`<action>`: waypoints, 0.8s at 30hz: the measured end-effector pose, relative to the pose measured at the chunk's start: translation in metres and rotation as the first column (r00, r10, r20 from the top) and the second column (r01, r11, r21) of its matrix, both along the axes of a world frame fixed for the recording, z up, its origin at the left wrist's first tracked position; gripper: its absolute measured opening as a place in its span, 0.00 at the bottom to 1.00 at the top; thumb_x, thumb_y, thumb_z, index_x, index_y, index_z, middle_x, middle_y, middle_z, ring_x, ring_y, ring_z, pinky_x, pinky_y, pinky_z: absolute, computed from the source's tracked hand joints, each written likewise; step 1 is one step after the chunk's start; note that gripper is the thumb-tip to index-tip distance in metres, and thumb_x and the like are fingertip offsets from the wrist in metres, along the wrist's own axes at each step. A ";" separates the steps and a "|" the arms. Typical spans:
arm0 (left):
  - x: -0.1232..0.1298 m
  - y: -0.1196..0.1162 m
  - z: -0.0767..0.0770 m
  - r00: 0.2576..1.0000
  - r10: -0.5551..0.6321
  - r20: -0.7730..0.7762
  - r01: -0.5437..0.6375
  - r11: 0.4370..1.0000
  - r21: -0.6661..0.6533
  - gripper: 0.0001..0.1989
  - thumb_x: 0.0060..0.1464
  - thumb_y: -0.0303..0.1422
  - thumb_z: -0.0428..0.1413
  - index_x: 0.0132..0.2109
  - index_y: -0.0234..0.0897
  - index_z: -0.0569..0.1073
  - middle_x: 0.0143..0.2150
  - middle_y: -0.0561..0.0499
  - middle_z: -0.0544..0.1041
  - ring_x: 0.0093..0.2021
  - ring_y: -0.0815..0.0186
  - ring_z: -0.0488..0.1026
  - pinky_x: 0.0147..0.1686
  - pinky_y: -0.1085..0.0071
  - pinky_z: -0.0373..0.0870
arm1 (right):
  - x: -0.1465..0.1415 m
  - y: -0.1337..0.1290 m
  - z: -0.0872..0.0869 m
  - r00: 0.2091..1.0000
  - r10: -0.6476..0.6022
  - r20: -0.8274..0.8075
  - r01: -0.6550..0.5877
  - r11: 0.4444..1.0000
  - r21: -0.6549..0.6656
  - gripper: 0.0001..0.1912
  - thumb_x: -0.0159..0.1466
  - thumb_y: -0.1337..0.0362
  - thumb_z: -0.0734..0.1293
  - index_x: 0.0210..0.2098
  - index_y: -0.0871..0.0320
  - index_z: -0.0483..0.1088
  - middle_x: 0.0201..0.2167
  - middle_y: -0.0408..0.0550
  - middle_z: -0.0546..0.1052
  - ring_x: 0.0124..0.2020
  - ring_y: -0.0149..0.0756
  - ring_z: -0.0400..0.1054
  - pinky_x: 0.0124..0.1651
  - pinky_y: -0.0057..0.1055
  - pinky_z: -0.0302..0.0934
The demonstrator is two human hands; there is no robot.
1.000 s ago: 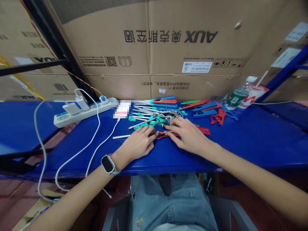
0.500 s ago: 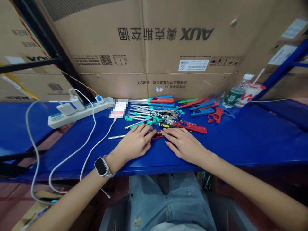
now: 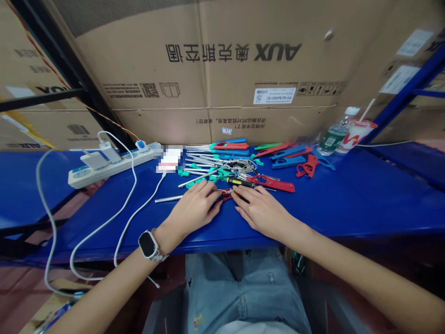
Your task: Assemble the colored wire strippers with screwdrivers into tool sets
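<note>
A red long-reach lighter point(image 3: 227, 196) lies on the blue table in front of me, its casing seemingly open with small inner parts and a wire showing. Its metal tube point(image 3: 168, 199) sticks out to the left from under my left hand point(image 3: 194, 204). That hand's fingers are closed around the left part of the casing. From the other side my right hand point(image 3: 260, 209) presses its bent fingertips on the casing's right end. Both hands hide much of the lighter. Just beyond the fingers are a yellow-and-black screwdriver point(image 3: 239, 182) and a red lighter casing point(image 3: 274, 183).
Several metal lighter tubes with green parts point(image 3: 198, 172) are piled behind my hands, below assembled lighters point(image 3: 229, 145). Blue casings point(image 3: 288, 161) lie to the right, near a bottle point(image 3: 330, 140) and a cup point(image 3: 355, 137). A power strip point(image 3: 100, 169) with white cables stands left.
The view has shifted slightly. My right fingertips have moved a little over the lighter's casing; my left hand keeps its hold.
</note>
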State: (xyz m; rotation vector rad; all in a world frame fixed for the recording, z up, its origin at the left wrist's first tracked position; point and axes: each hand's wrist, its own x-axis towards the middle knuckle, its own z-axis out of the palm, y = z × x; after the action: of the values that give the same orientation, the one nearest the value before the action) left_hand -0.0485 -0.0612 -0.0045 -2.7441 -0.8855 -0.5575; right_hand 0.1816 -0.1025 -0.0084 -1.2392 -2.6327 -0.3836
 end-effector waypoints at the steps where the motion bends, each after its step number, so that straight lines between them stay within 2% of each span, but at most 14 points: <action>1: 0.002 -0.001 0.000 1.000 0.004 -0.006 -0.004 1.000 -0.014 0.14 0.70 0.32 0.49 0.48 0.30 0.78 0.43 0.41 0.75 0.44 0.54 0.72 0.45 0.56 0.74 | 0.000 0.000 0.000 1.000 -0.005 0.011 0.005 1.000 -0.001 0.22 0.75 0.64 0.59 0.64 0.67 0.69 0.65 0.63 0.71 0.64 0.51 0.67 0.59 0.46 0.63; 4: 0.012 -0.006 -0.001 0.999 0.038 -0.030 -0.039 0.998 -0.051 0.12 0.69 0.30 0.51 0.45 0.30 0.79 0.41 0.41 0.76 0.43 0.54 0.72 0.45 0.56 0.74 | -0.001 -0.002 0.000 0.999 -0.020 0.034 0.021 1.000 -0.003 0.23 0.75 0.63 0.58 0.65 0.68 0.68 0.67 0.62 0.69 0.65 0.52 0.67 0.60 0.45 0.63; 10: 0.023 -0.015 -0.004 0.948 0.314 0.046 -0.309 0.947 -0.091 0.10 0.65 0.33 0.58 0.42 0.28 0.79 0.40 0.39 0.76 0.44 0.50 0.73 0.47 0.53 0.75 | -0.003 -0.003 0.001 0.998 -0.043 0.047 0.045 0.998 -0.033 0.24 0.76 0.63 0.58 0.66 0.69 0.67 0.67 0.62 0.68 0.67 0.52 0.65 0.61 0.46 0.64; 19: 0.033 -0.011 -0.003 0.955 0.293 0.039 -0.280 0.939 -0.197 0.09 0.67 0.29 0.55 0.42 0.31 0.80 0.40 0.42 0.77 0.43 0.54 0.74 0.45 0.57 0.74 | -0.005 -0.005 0.002 0.998 -0.067 0.016 0.068 0.995 -0.079 0.24 0.76 0.62 0.59 0.67 0.67 0.66 0.68 0.62 0.67 0.68 0.53 0.63 0.61 0.48 0.64; 24: 0.030 -0.011 0.006 0.930 0.361 0.064 -0.339 0.913 -0.227 0.10 0.64 0.35 0.60 0.37 0.31 0.77 0.38 0.41 0.77 0.42 0.52 0.74 0.45 0.55 0.74 | -0.004 -0.005 0.000 0.998 -0.069 0.005 0.069 0.994 -0.085 0.24 0.76 0.62 0.59 0.67 0.66 0.66 0.69 0.61 0.66 0.69 0.52 0.63 0.60 0.49 0.64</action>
State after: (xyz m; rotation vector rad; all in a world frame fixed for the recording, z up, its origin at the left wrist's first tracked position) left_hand -0.0186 -0.0721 0.0014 -2.6541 -1.5054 -0.5672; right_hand 0.1776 -0.1071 -0.0083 -1.3592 -2.6390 -0.2867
